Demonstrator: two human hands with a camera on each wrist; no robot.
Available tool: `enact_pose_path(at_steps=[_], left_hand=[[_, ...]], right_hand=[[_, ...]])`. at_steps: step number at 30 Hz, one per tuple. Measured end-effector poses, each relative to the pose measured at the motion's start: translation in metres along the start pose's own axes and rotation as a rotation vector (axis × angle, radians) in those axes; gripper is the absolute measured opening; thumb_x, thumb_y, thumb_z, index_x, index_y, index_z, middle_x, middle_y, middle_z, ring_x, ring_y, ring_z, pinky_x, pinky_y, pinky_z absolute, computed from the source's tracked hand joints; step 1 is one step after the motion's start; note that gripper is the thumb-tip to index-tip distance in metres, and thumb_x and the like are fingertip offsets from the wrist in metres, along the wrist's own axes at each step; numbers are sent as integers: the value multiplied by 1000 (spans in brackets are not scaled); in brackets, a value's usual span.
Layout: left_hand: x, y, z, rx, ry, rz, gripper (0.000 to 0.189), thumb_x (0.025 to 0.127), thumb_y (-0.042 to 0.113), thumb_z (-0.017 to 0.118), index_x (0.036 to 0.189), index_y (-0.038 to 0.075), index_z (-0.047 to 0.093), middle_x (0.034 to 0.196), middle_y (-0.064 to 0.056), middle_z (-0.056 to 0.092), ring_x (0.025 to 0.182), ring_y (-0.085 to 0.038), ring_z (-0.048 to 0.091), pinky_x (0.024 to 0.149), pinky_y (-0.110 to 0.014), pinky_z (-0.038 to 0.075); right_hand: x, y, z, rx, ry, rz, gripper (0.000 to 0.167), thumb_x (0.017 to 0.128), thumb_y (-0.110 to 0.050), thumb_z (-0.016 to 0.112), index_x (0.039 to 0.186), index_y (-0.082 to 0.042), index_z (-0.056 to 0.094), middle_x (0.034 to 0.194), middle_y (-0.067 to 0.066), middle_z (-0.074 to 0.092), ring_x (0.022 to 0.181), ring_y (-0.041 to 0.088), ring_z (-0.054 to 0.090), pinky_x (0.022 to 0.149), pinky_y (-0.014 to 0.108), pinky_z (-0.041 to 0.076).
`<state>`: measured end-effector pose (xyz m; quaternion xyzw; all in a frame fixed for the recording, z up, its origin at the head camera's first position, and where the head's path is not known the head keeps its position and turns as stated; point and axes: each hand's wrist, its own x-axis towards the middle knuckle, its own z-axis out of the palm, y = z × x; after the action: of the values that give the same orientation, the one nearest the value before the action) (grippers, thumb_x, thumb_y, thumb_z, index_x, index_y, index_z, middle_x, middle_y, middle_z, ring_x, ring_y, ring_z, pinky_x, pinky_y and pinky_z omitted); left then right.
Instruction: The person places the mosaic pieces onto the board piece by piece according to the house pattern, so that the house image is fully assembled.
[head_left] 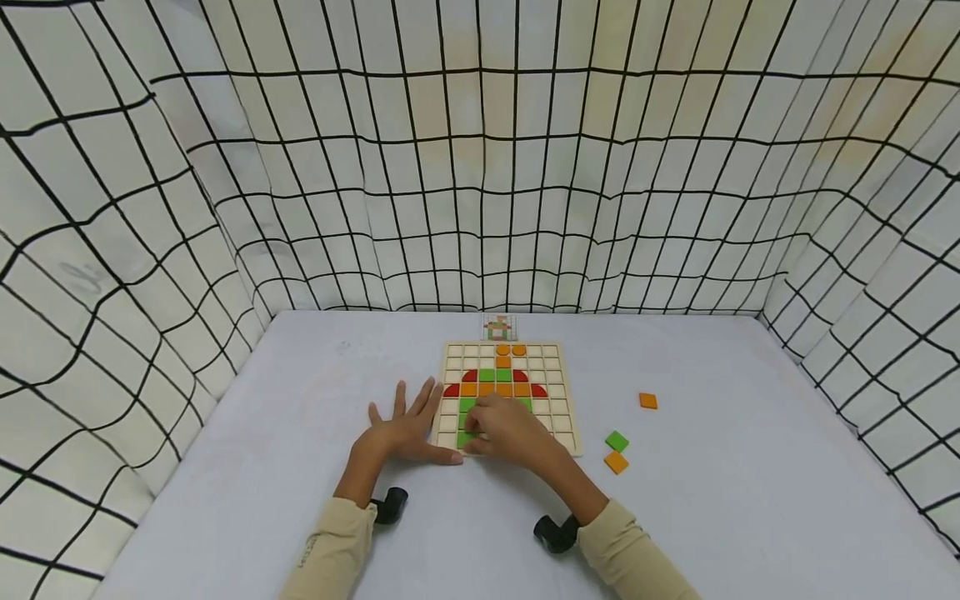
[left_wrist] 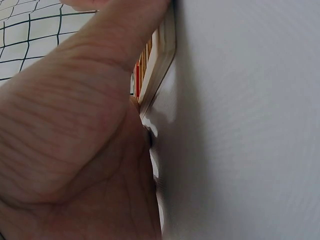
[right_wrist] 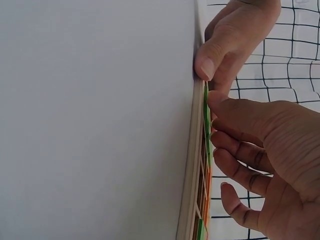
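Observation:
A wooden grid board (head_left: 558,408) lies flat on the white table, partly filled with green, orange and red tiles. My left hand (head_left: 405,429) rests at the board's left edge with fingers spread; its thumb lies by the near left corner. Over the lower part of the board, my right hand (head_left: 510,429) has curled fingers and pinches a green square tile (head_left: 465,438) by its edges, low in the grid. In the right wrist view, the right thumb and fingertips (right_wrist: 218,100) touch the green tile along the board's top. My right hand hides several cells.
To the right of the board lie a loose orange tile (head_left: 648,401), a green tile (head_left: 617,441) and another orange tile (head_left: 616,462). A small pattern card (head_left: 498,327) sits behind the board. White walls with black netting (head_left: 480,167) surround the table.

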<state>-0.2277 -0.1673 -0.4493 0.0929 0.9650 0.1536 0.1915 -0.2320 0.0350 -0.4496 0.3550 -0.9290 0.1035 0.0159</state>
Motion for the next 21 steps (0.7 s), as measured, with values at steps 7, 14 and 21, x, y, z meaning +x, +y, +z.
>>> enact_pose_path(at_steps=[7,14,21], left_hand=[[1,-1,3,2,2,-5,125,70,72,71,159,17,2,166,-5,-7,148,-46,-18,104,-80,-6],[1,0,2,2,5,-13,125,70,71,72,159,18,2,166,-5,-7,148,-45,-18,104,-80,-6],[0,0,2,-3,9,-14,125,70,70,73,159,18,3,167,-4,-7,148,-44,-18,105,-79,-6]], right_hand=[[-5,8,-6,42,21,66,26,85,-41,75,101,-20,74,99,-7,67,87,7,59,81,23,53],[-14,30,-21,120,53,140,23,88,-34,74,102,-16,73,98,-4,68,92,10,62,82,29,53],[-32,65,-28,214,91,227,22,86,-26,76,101,-11,73,97,-2,67,91,12,60,81,32,54]])
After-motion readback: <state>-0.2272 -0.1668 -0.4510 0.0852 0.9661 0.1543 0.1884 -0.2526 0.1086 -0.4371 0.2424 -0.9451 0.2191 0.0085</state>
